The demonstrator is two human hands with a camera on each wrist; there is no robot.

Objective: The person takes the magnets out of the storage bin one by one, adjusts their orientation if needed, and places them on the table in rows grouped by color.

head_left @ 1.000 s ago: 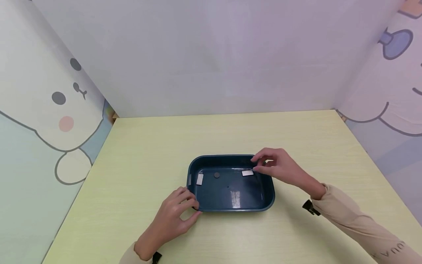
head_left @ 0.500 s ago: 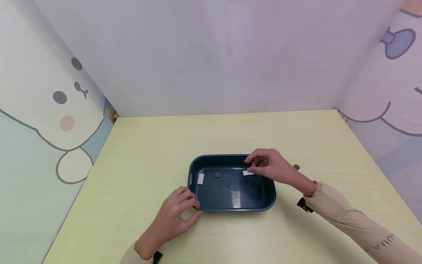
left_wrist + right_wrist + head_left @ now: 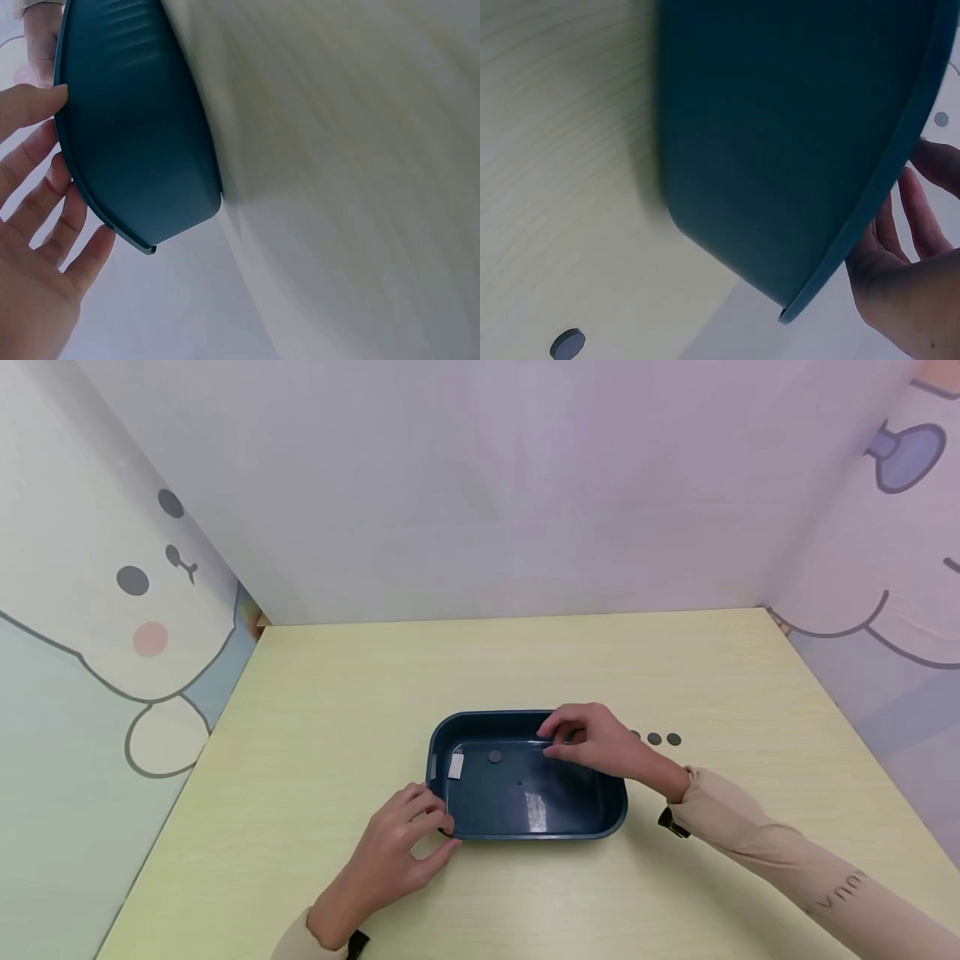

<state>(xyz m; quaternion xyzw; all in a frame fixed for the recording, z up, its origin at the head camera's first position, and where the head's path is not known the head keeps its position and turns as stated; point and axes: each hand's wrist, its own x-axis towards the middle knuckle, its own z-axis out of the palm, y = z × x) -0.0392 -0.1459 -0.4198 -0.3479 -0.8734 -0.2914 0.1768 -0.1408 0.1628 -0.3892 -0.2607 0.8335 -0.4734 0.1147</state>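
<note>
A dark blue plastic tray (image 3: 480, 836) stands on the table in the head view. My left hand (image 3: 401, 843) holds its front left corner; the left wrist view shows the thumb and fingers on the rim. My right hand (image 3: 596, 743) hovers over the tray's back right part, fingers bent, with a gap between thumb and index and nothing visible there. Inside lie a small dark disc (image 3: 495, 757) and a white rectangular piece (image 3: 456, 766). A second white piece is hidden behind the right hand.
Several dark discs (image 3: 655, 738) sit in a row on the table (image 3: 337, 718) right of the tray, one partly covered by the right forearm. A pale wall (image 3: 487, 493) closes off the back, with cartoon-printed panels at both sides.
My right hand has moved left over the tray, covering the right-hand white piece and uncovering dark discs on the table. My left hand stays on the corner.
</note>
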